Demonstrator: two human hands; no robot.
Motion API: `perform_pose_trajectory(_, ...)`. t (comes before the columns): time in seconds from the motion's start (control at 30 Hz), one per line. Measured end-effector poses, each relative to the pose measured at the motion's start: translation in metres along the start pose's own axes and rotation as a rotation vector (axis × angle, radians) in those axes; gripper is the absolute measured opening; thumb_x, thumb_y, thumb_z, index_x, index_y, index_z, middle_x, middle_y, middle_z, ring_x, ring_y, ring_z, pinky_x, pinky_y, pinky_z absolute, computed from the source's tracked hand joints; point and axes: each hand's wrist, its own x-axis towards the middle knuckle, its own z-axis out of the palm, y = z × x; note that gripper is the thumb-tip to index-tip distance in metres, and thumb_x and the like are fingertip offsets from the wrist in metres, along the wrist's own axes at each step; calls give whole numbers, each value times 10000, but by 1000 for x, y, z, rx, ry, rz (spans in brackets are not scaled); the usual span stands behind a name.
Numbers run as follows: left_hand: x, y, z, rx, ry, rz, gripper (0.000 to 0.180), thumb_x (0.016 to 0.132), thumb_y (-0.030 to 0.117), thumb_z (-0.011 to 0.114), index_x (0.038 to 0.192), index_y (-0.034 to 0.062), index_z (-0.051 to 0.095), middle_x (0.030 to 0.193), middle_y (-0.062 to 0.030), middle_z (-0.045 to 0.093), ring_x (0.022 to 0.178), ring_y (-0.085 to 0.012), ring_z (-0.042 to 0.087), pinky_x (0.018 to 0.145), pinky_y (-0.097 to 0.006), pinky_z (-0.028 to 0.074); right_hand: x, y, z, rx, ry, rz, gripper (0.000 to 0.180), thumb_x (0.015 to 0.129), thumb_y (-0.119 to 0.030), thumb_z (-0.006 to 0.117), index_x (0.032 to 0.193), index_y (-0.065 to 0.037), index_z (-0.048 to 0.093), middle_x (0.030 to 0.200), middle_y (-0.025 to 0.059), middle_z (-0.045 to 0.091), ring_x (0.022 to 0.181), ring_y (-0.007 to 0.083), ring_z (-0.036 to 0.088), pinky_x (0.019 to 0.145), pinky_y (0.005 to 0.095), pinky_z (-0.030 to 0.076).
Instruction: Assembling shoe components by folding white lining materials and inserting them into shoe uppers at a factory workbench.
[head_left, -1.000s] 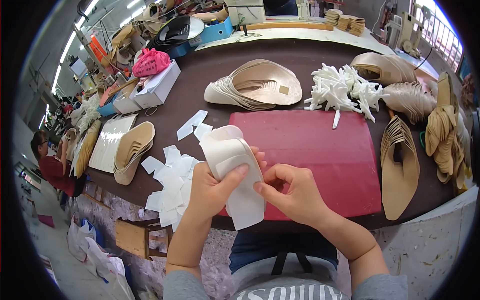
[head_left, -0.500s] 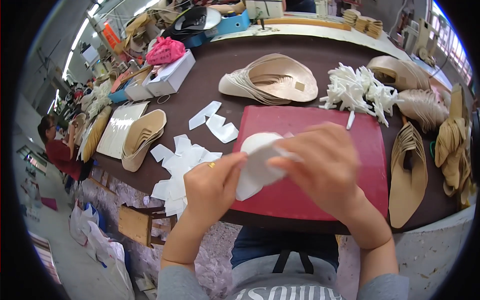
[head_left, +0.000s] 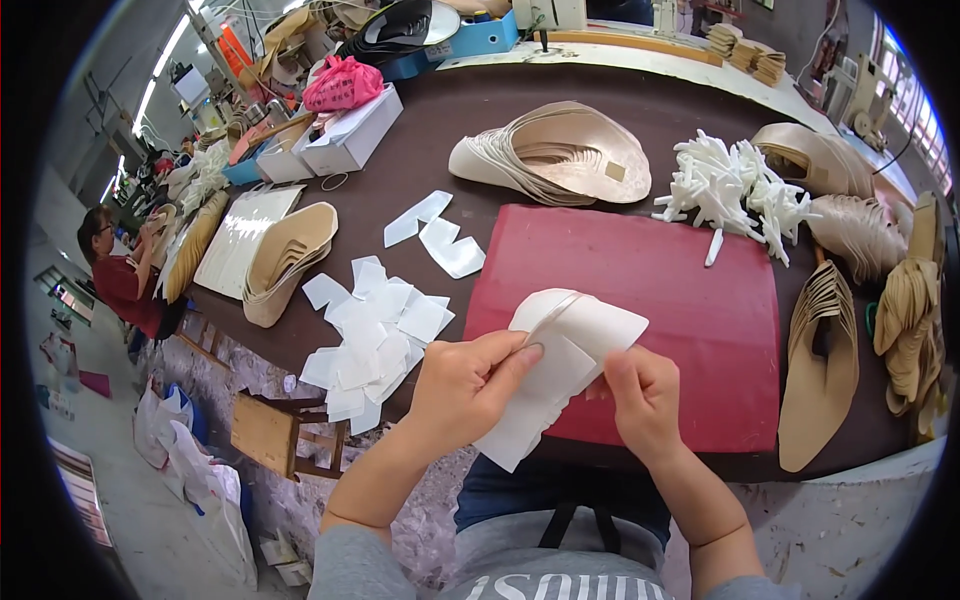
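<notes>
Above the red mat (head_left: 690, 300) I hold an off-white shoe upper piece (head_left: 590, 320), folded over, with a whitish patch (head_left: 550, 370) lying against its inner side. My left hand (head_left: 465, 385) is closed on its left edge, thumb on top and fingers underneath. At the right edge, my right hand (head_left: 645, 395) is closed with its fingers curled against the piece; its fingertips are partly hidden there. Left of my left hand lies a loose heap of white patches (head_left: 375, 335), with two more patches (head_left: 452, 248) beyond it.
Stacked beige uppers (head_left: 550, 150) stand behind the mat, beside a pile of white strips (head_left: 710, 185). More tan pieces (head_left: 822, 370) line the right side. At left are another upper stack (head_left: 290, 262) and a white box (head_left: 350, 130). A person (head_left: 125, 265) sits far left.
My right hand has come down and toward me, from over the piece to its right edge. The upper piece now faces up, showing its fold and the patch.
</notes>
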Motion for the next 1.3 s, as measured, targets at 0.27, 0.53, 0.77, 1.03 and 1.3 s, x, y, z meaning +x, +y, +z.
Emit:
perform_pose_trajectory(0.27, -10, 10, 6, -532, 592, 262, 321, 942, 171, 467, 963, -50, 698, 817, -98, 714, 648, -216, 645, 674, -296, 524, 25, -18, -8, -62, 24, 132, 175, 931, -100, 593, 899, 58, 662, 673, 47, 598, 547, 83, 482, 507, 187, 405)
perform_pose_trajectory(0.53, -24, -39, 94, -1583, -1110, -309, 412, 968, 237, 516, 1283, -28, 523, 1057, -184, 668, 891, -245, 664, 837, -312, 512, 31, -27, -8, 259, 57, 172, 156, 908, -96, 619, 933, 44, 683, 693, 22, 615, 598, 72, 507, 539, 175, 390)
perform_pose_trajectory(0.77, 8, -35, 94, -2031, -339, -146, 412, 929, 146, 590, 1300, 11, 471, 1141, -145, 603, 985, -222, 618, 877, -304, 501, 19, -32, -40, -43, -155, 214, 170, 882, -75, 638, 1017, 21, 676, 829, 50, 666, 682, 87, 546, 620, 180, 434)
perform_pose_trajectory(1.03, 10, -49, 108, -1559, -57, -22, 470, 888, 18, 610, 1319, 53, 424, 1173, -119, 583, 1052, -209, 609, 915, -303, 504, -2, -36, -42, -85, -45, 136, 215, 858, -66, 645, 1054, 19, 665, 930, 69, 682, 764, 114, 585, 696, 209, 472)
perform_pose_trajectory(1.3, 6, -36, 104, -1477, -21, -36, 387, 917, 69, 588, 1283, 38, 466, 1150, -122, 589, 1050, -207, 606, 894, -303, 510, 1, -25, -40, 59, 16, 247, 225, 852, -69, 653, 1057, 24, 664, 917, 65, 679, 785, 115, 588, 702, 212, 472)
